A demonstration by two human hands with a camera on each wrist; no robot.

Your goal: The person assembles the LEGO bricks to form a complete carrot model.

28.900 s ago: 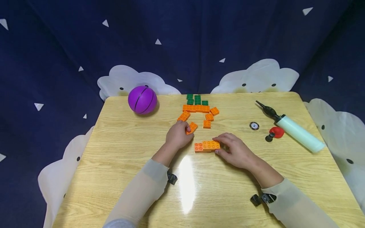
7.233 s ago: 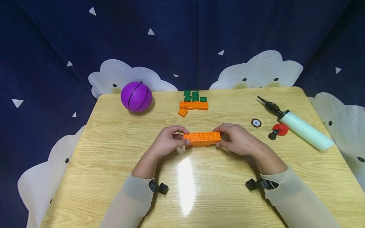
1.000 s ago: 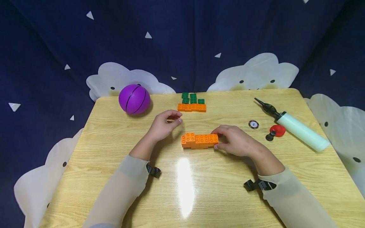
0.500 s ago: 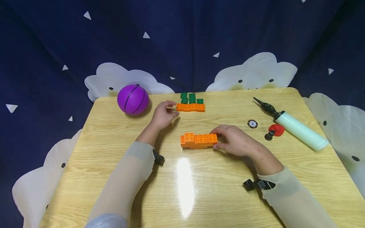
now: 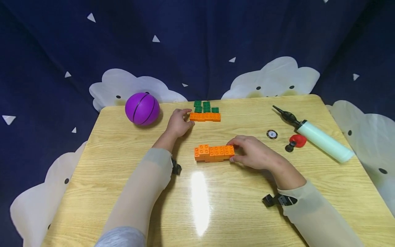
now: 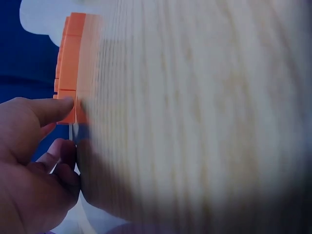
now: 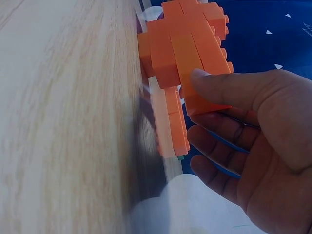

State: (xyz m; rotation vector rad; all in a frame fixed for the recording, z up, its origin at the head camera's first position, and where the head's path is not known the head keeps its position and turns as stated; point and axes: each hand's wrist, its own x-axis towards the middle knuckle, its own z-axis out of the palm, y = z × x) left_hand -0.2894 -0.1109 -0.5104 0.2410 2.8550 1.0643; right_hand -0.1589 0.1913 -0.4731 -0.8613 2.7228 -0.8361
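My right hand (image 5: 254,152) pinches the right end of a built-up orange toy-brick assembly (image 5: 216,153) in the middle of the table. In the right wrist view its thumb presses one side of the orange assembly (image 7: 178,44), with fingers behind. One brick stands a layer higher near the assembly's left end. Farther back, my left hand (image 5: 180,123) pinches the left end of a row of orange toy bricks (image 5: 208,117), index finger behind and thumb in front. The left wrist view has the thumb lying on the end brick (image 6: 67,108) of that row.
Several green toy bricks (image 5: 206,106) lie just behind the orange row. A purple ball (image 5: 142,109) sits at the back left. To the right are a round chip (image 5: 272,134), a red-and-black item (image 5: 297,140) and a pale green hand pump (image 5: 324,141).
Over the last second my left hand moved forward from the assembly to the orange row. Since earlier, loose orange bricks have left the table's middle and the assembly has grown. The right hand holds still.
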